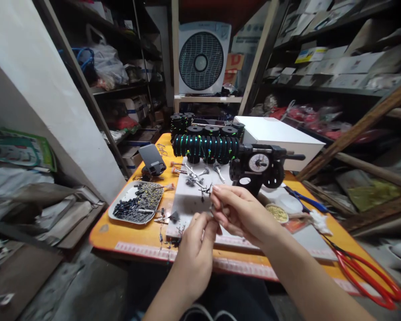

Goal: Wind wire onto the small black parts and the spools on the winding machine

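Note:
Both my hands meet above the front of the white board (190, 203), fingertips almost touching. My left hand (198, 238) is closed, thumb pressed against curled fingers. My right hand (235, 207) pinches with thumb and index finger, its other fingers curled in. Whatever lies between the fingertips is too small and covered to name. Just beyond them, small dark pieces on thin stems (204, 191) show beside my right fingertips. White stick-like pieces with grey tufts (194, 176) lie farther back. Left of my hands, a white tray (115, 207) holds many small black and yellowish parts.
Behind the board stands a row of black spools (205, 148) wound with shiny green line, beside a black cranked device with a dial (259, 163). A phone on a stand (152, 159), white box (277, 133), blue-handled pliers (309, 200) and red-handled scissors (367, 274) surround the work area.

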`<state>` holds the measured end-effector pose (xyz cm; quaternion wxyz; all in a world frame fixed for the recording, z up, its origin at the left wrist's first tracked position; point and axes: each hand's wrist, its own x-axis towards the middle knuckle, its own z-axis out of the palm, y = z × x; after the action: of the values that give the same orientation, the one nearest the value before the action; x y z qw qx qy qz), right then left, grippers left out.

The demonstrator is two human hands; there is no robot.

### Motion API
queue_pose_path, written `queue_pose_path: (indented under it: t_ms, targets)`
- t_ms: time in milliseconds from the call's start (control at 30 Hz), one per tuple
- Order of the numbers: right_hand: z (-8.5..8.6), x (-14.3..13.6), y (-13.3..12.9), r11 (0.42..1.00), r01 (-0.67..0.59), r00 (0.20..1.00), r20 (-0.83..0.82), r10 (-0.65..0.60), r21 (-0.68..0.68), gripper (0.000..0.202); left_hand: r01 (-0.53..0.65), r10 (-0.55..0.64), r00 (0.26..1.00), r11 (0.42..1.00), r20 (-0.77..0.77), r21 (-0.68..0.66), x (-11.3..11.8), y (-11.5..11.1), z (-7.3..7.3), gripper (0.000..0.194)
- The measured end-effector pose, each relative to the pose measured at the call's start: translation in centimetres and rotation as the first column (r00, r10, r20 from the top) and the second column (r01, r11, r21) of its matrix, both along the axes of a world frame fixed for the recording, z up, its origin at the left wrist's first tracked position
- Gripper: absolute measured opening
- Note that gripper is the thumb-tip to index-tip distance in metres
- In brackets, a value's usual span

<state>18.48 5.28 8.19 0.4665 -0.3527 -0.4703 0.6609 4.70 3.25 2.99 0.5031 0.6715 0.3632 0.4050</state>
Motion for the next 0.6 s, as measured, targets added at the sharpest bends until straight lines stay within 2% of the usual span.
queue_pose_path:
  t_ms: [67,133,200,267,300,367,467,533,600]
  targets:
    - [-0.1,-0.2,0.0,0.998,0.010,0.999,-0.051,-0.012,-0.058,0.036,0.008,0.002,0.997,0.993,0.077,-0.119,-0.1,-0.5,-0.6,0.028]
    - [-0.1,-0.4,0.1,0.997,-0.001,0.998,-0.059,-0.003,-0.082,0.036,-0.055,0.061,0.996,0.994,0.070,-0.090,-0.7,-0.7,-0.9,0.029]
    - [0.1,-0.6,0.2,0.996,-0.023,0.998,-0.052,0.019,-0.081,0.036,-0.209,0.206,0.978,0.974,0.043,0.087,-1.3,-0.6,-0.8,0.024]
    - [0.3,-0.7,0.3,0.996,-0.046,0.998,-0.055,0.042,-0.075,0.036,-0.322,0.322,0.945,0.903,0.047,0.283,-1.6,-0.1,-0.5,0.008]
    - [0.4,-0.7,0.4,0.995,-0.060,0.997,-0.058,0.056,-0.075,0.036,-0.335,0.342,0.939,0.875,0.044,0.349,-1.7,0.2,-0.3,0.004]
    - [0.6,-0.9,0.4,0.993,-0.083,0.994,-0.071,0.078,-0.081,0.036,-0.271,0.298,0.955,0.876,-0.004,0.398,-1.5,0.7,0.1,0.016]
    - [0.3,-1.2,0.4,0.991,-0.092,0.992,-0.094,0.082,-0.101,0.036,-0.146,0.163,0.986,0.944,-0.034,0.294,-0.9,0.6,0.3,0.020]
    - [-0.1,-1.2,0.5,0.988,-0.078,0.991,-0.120,0.062,-0.131,0.036,-0.082,0.076,0.995,0.992,0.067,0.092,-0.6,-0.1,0.0,0.029]
    - [-0.6,-1.2,0.6,0.984,-0.050,0.988,-0.154,0.023,-0.173,0.035,0.046,-0.002,0.967,0.985,0.256,-0.165,-0.5,-1.0,-0.4,0.033]
